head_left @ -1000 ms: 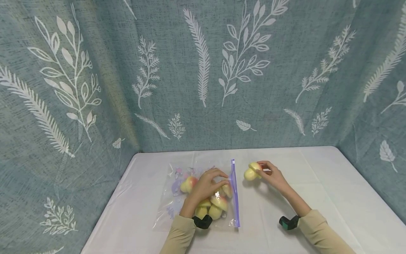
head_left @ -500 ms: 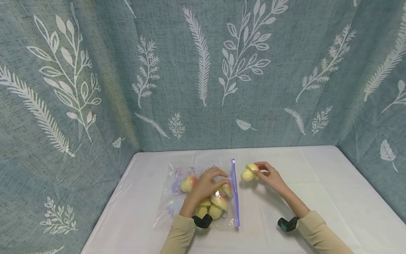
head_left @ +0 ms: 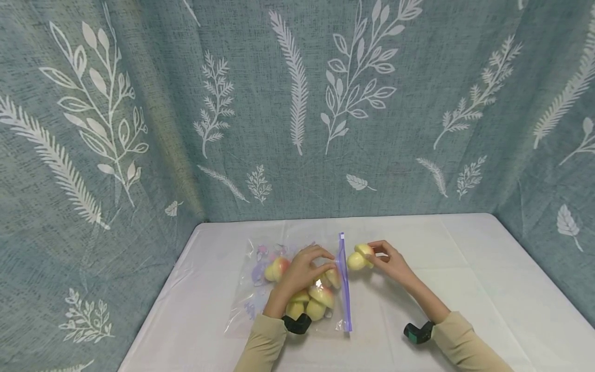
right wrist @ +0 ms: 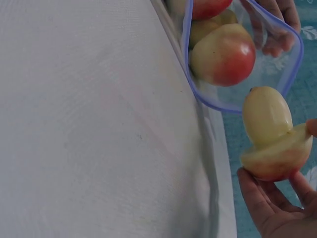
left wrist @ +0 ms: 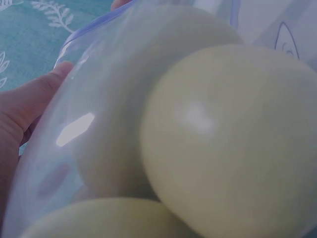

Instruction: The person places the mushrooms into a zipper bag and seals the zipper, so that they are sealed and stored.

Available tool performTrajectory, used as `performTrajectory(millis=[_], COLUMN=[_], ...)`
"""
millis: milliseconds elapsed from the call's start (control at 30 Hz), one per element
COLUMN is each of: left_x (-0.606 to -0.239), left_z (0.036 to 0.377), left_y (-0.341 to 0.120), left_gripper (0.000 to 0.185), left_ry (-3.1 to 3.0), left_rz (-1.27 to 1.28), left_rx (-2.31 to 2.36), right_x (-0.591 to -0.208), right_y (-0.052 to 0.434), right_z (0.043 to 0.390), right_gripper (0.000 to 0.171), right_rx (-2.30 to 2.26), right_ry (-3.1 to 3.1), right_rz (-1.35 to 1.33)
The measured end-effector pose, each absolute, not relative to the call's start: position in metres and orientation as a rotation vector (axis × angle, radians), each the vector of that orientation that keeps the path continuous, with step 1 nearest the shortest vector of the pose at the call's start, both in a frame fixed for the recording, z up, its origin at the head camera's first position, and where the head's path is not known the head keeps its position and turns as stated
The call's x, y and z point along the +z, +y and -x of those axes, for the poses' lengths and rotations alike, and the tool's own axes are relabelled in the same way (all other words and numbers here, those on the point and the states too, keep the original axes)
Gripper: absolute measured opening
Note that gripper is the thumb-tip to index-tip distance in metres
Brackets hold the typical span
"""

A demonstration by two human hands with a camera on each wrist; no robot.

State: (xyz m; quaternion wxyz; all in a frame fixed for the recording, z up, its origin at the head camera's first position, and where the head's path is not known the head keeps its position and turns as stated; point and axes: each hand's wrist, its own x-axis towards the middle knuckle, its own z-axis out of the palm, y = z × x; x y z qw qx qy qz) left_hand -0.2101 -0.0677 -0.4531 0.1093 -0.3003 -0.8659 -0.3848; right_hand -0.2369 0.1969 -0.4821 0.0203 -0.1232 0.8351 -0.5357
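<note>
Since a second ago the right hand [head_left: 392, 262] has carried its two apple pieces [head_left: 358, 257] leftward, so they now sit right at the purple zip edge of the bag [head_left: 343, 279] instead of well apart from it. Table [head_left: 465, 268] is white-clothed, and the bag lies flat on it, its mouth facing right toward the incoming fruit. So the opening is just left of the right fingers, and that hand is clearly the nearer one to the pieces. Left hand [head_left: 302, 271] rests on top of the bag with fingers curled, pinching the upper lip of the mouth near the zip; the right wrist view shows it held open. Right fingers pinch the pieces [right wrist: 270, 136] from below and behind. Long axis of the pair runs roughly toward the mouth, narrow yellow end leading, red-skinned slice back at the fingertips. Bag already holds several apples [head_left: 321, 297].
</note>
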Motion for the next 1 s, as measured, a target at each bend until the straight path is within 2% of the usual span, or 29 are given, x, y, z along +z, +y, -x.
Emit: performTrajectory(millis=[1000], left_x=[-0.456], left_z=[0.214], left_y=[-0.068], left_gripper=[0.018], left_ry=[-2.517], left_rz=[0.914], left_rx=[-1.139], right_x=[-0.489], right_y=[0.181], right_z=[0.227], right_gripper=[0.041], right_rx=[-1.723], right_ry=[2.484], right_rz=[0.383])
